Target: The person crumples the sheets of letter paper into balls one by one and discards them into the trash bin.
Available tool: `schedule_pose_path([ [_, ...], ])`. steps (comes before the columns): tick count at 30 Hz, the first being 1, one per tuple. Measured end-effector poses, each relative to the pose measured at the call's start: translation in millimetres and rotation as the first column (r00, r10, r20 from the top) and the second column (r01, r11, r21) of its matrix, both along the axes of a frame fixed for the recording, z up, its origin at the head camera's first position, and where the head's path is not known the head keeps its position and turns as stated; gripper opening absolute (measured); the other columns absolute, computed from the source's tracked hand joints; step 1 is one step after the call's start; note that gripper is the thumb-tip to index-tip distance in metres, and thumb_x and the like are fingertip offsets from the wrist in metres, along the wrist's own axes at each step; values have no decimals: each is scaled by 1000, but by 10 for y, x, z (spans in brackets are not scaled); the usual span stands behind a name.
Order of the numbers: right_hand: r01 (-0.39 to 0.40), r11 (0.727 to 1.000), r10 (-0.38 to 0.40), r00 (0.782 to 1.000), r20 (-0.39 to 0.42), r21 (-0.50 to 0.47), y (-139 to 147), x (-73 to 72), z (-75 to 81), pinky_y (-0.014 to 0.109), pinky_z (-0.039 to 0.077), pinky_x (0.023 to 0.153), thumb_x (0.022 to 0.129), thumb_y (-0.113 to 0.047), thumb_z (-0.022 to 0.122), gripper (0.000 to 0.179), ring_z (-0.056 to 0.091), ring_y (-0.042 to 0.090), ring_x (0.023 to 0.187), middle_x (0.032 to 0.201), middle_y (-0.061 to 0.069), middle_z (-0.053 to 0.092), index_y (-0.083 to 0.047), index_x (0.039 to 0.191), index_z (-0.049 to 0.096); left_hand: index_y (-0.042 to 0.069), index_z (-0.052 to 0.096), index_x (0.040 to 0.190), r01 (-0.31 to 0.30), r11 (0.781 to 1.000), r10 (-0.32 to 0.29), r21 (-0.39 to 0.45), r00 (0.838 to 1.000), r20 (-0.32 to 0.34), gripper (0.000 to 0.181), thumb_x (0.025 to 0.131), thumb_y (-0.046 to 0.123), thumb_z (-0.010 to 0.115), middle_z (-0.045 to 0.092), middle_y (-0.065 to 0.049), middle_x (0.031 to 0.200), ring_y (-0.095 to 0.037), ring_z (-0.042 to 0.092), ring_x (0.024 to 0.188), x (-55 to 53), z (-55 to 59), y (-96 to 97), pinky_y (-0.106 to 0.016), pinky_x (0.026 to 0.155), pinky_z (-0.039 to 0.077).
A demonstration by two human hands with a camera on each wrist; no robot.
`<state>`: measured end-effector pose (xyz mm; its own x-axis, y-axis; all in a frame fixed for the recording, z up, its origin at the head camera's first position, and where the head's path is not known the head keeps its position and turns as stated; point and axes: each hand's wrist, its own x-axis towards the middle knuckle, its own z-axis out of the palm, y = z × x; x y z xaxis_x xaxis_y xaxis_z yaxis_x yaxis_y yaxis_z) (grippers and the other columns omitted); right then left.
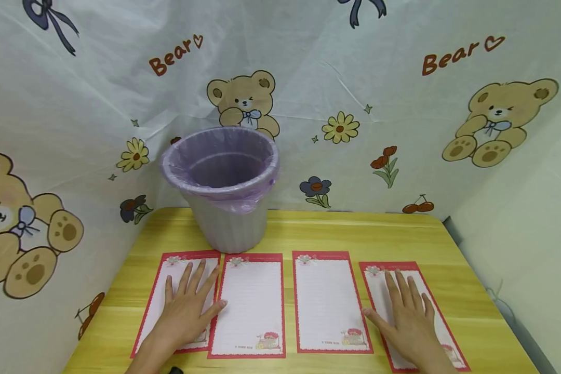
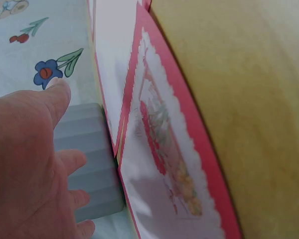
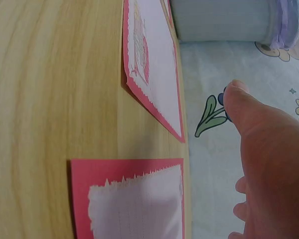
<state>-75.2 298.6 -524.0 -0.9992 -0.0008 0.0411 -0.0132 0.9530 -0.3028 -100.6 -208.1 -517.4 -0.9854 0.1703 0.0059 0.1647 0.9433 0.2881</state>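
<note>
Red-bordered sheets of lined letter paper lie in a row on the wooden table. Over the leftmost sheet [image 1: 154, 317] is my left hand [image 1: 182, 314], fingers spread and straight, its thumb reaching over the edge of the second sheet [image 1: 250, 306]. A third sheet [image 1: 329, 304] lies right of the middle, with neither hand on it. My right hand [image 1: 409, 317] is spread over the rightmost, slanted sheet [image 1: 441, 332], its thumb pointing toward the third sheet. Both palms face down, and neither hand grips anything. In the left wrist view, the printed corner picture [image 2: 162, 144] shows beside the hand.
A grey bin [image 1: 234, 228] with a purple liner [image 1: 219, 189] stands at the back left of the table [image 1: 355, 231], just behind the sheets. A cloth [image 1: 299, 67] printed with bears and flowers hangs behind. A small black object [image 1: 175, 370] shows at the front edge.
</note>
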Motion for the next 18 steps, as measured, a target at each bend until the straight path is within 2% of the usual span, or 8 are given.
schedule_pose_path([
  [11,4,1000,-4,1000,-15,0,-17,36,-13,85,11,121,95,-74,64,114,12,56,161,176,29,17,-12,174,10,28,36,169,12,1000,-11,9,1000,-24,84,99,60,69,22,-15,181,-51,12,166,41,7,15,-88,122,2],
  [18,0,1000,0,1000,-5,-25,-36,45,-13,85,10,122,94,-73,66,115,8,55,162,177,28,16,-13,174,10,27,38,168,11,1000,-11,11,1000,-6,84,99,62,68,22,-15,181,-51,12,166,50,11,15,-88,122,2],
])
